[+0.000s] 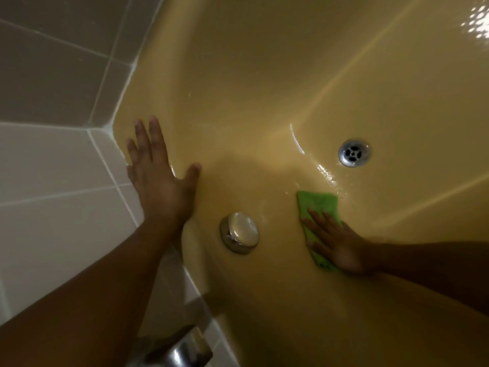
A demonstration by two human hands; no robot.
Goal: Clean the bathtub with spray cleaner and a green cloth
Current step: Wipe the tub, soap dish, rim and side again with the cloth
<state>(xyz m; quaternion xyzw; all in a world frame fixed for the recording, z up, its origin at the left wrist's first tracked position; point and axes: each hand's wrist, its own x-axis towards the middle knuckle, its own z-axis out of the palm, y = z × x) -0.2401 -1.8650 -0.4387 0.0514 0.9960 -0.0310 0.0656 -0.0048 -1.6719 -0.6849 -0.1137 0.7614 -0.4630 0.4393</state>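
Nearest the camera, low in frame: a chrome tap, partly blurred, on the tiled ledge. Beyond it the left hand lies flat on the corner rim of the yellow bathtub, fingers straight and spread, holding nothing; judged to be a brace. A round chrome overflow fitting sits on the end wall between the two hands. The right hand presses the green cloth flat against the tub surface, fingers extended over it rather than curled round it. The cloth's free end points toward the drain, near it but apart. A wet sheen runs between cloth and drain. Farther off, the tub floor and far wall look dry; grey wall tiles at left. Spray cleaner not in view. Step in hand, by judgement: wiping the tap end. The next move calls for firm flat pressure, a stroke through the wet patch around the drain, then work outward to the unwiped floor.
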